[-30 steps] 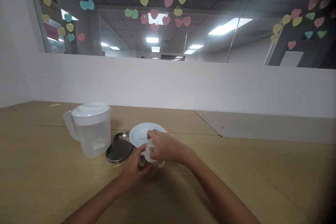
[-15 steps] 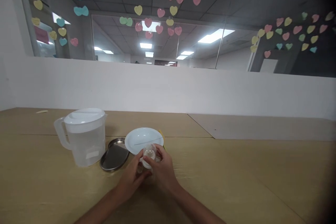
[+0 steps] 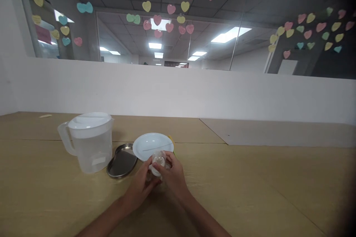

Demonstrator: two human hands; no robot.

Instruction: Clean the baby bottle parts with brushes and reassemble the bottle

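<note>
1. Fingers of left hand (image 3: 140, 183) and right hand (image 3: 175, 176) closed round a small baby bottle (image 3: 158, 162), nearside of the white bowl (image 3: 148, 141); contact with desk (image 3: 250, 185) hidden.
2. Step, as judged: handling the capped top. Next move probably calls for steady left-hand support.
3. Clear dome (image 3: 158, 154), white collar (image 3: 155, 172); body mostly covered, tilt uncertain.

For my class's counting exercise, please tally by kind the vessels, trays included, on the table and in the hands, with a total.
Translucent white plastic lidded pitcher: 1
Grey metal kidney-shaped tray: 1
Whitish round shallow dish: 1
Small clear-and-white container, held between left hand and right hand: 1
Total: 4
</note>
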